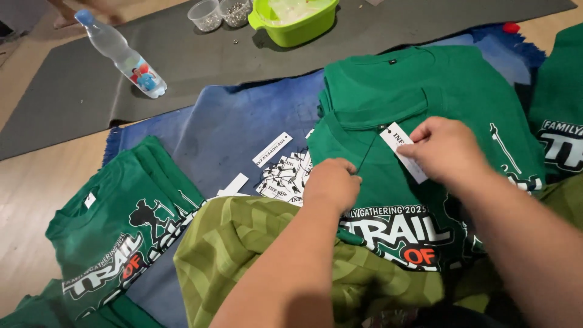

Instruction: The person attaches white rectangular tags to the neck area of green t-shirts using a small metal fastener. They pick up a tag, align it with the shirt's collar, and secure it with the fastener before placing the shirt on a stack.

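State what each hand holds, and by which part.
Right hand pinches the white paper tag on the green cotton T-shirt at its lower half. Left hand's grip cannot be told.

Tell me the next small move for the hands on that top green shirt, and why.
Probably fix the white tag at the neckline. The right hand pinches it against the top green shirt just below the collar, and the left hand is closed beside it, so the tag looks placed but maybe not fastened.

Under the fingers (pixel 408 148) lies a dark green cotton T-shirt (pixel 425 97) printed in white, black and red, its narrow paper tag (pixel 403 152) white with black lettering, while left of them spread a blue mat (pixel 231 130) and a striped olive-green cloth (pixel 243 243).
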